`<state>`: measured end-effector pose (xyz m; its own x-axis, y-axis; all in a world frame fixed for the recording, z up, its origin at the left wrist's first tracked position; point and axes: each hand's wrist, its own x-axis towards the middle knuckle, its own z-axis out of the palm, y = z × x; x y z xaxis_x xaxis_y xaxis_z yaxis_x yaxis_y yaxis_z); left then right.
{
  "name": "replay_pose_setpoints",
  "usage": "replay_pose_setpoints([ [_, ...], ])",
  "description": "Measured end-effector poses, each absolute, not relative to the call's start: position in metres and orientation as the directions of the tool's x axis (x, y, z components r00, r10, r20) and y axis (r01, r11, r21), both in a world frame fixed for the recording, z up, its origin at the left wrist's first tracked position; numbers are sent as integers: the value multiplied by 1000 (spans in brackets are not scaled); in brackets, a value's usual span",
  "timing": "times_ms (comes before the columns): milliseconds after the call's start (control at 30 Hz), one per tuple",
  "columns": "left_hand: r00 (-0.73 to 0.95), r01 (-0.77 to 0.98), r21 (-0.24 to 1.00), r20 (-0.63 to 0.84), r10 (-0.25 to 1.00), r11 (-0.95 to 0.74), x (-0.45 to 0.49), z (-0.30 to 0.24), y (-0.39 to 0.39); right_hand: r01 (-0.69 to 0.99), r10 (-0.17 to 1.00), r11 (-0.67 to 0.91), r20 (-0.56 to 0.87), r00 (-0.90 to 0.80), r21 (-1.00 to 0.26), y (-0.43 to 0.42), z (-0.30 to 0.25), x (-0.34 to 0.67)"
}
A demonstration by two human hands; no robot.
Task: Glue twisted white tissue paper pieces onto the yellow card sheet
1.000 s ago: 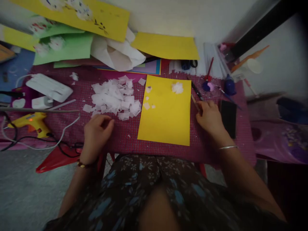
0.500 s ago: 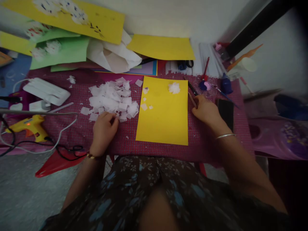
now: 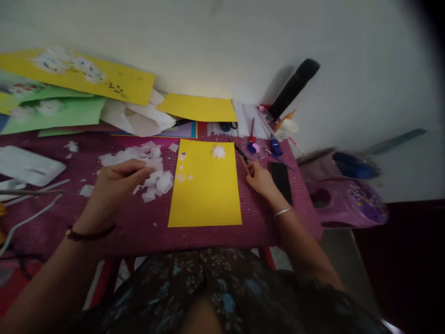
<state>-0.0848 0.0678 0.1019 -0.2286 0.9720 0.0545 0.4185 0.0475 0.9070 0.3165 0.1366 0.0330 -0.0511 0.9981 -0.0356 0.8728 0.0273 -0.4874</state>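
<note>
A yellow sheet of paper lies on the table, with a white paper puff near its top right and a few paper scraps at its upper left. Over the pile of white paper squares, my left hand is raised, thumb and fingers pressed together; anything between the tips cannot be made out. My right hand rests just right of the sheet, its fingers closed on a thin light-brown stick. A dark pen-like thing lies just beyond those fingers.
A black phone lies right of my right hand. Behind stand a blue bottle and paint blobs. Coloured sheets lean at the wall. A white power strip and cable occupy the left.
My left hand has lifted from the table beside the paper squares to above the pile. The view has tilted up and turned right. My right hand stays beside the sheet with the stick.
</note>
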Motion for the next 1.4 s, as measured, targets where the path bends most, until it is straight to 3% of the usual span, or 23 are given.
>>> replay_pose_setpoints([
  [67, -222, 384, 921, 26, 975, 63, -69, 103, 90, 727, 998, 17, -32, -54, -686, 134, 34, 317],
  [167, -184, 305, 952, 45, 982, 13, -44, 94, 124, 366, 981, -106, -157, -111, -925, 128, 38, 318],
  [300, -115, 267, 963, 71, 991, -38, -11, 77, 170, -84, 960, -225, -207, -189, -971, 129, 50, 318],
  [433, -80, 423, 900, 154, 985, -106, 10, 68, 204, -265, 961, -209, -147, -235, -941, 144, 66, 308],
  [567, 89, 738, 607, 345, 934, -294, 3, 65, 212, -300, 967, -175, -106, -234, -938, 166, 74, 279],
  [667, 204, 800, 488, 325, 923, -349, -11, 58, 207, -322, 974, -152, -86, -210, -935, 182, 71, 248],
  [833, 261, 810, 481, 215, 941, -335, -25, 39, 207, -326, 981, -126, -68, -183, -937, 205, 56, 203],
  [1033, 307, 735, 600, 120, 944, -316, -35, 27, 215, -138, 992, 16, 33, -121, -990, 218, 37, 188],
  [1200, 320, 686, 659, 106, 941, -308, -40, 28, 214, -88, 992, 46, 57, -117, -995, 217, 28, 183],
  [1400, 444, 701, 574, 113, 889, -423, -39, 33, 207, 17, 986, 84, 80, -143, -996, 212, 24, 185],
])
